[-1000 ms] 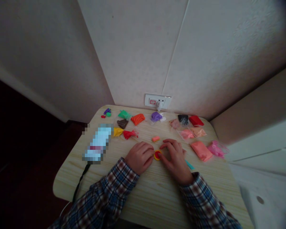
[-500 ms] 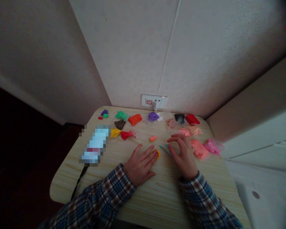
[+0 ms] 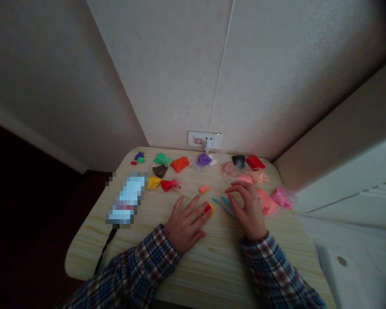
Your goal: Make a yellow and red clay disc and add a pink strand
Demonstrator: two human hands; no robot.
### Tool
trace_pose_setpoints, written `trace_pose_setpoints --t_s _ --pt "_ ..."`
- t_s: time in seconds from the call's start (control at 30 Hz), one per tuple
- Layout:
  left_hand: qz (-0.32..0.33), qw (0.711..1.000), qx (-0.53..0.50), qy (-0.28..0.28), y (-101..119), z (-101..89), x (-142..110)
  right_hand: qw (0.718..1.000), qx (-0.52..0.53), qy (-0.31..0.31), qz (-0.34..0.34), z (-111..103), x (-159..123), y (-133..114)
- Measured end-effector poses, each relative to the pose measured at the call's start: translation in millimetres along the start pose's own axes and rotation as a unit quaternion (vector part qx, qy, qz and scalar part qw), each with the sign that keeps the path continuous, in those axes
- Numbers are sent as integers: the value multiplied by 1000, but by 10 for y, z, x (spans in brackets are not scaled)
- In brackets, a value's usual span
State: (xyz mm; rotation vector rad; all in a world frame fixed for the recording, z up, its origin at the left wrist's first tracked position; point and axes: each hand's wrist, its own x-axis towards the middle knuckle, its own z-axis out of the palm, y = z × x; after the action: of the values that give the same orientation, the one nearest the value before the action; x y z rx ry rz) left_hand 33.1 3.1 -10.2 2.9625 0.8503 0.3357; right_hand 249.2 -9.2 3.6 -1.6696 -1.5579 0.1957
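My left hand (image 3: 184, 225) lies with its fingers stretched and spread over the table. Its fingertips reach the edge of a small yellow clay piece (image 3: 212, 211) with a red strip on top, partly hidden by the fingers. My right hand (image 3: 249, 214) is curved, thumb and index finger apart, nothing visible between them. Just left of it lie teal modelling tools (image 3: 220, 205), partly covered by the hand. A small coral-pink clay piece (image 3: 204, 189), with a yellowish lower edge, sits beyond the hands.
Clay packets line the wooden table (image 3: 212, 274): orange (image 3: 180, 164), purple (image 3: 203, 160), black (image 3: 239, 162), bright red (image 3: 255, 162) and coral (image 3: 267, 202). A blurred phone (image 3: 128, 199) with a black cable lies left. Small purple clay (image 3: 139, 156) is at the far-left corner. Behind is a wall socket (image 3: 199, 140).
My left hand has drawn slightly back left, showing more of the red strip on the yellow clay. The right hand keeps its curved pose. The whole view has shifted slightly.
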Motion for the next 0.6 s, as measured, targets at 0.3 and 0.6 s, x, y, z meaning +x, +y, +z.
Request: trace_pose_setpoints --t_s 0.3,0.6 --pt "-9 1000 -15 16 -40 30 -2 1000 16 5 0 -3 0 -6" --pt "-13 1000 -25 -9 -21 27 7 998 61 11 -6 -14 8 -7"
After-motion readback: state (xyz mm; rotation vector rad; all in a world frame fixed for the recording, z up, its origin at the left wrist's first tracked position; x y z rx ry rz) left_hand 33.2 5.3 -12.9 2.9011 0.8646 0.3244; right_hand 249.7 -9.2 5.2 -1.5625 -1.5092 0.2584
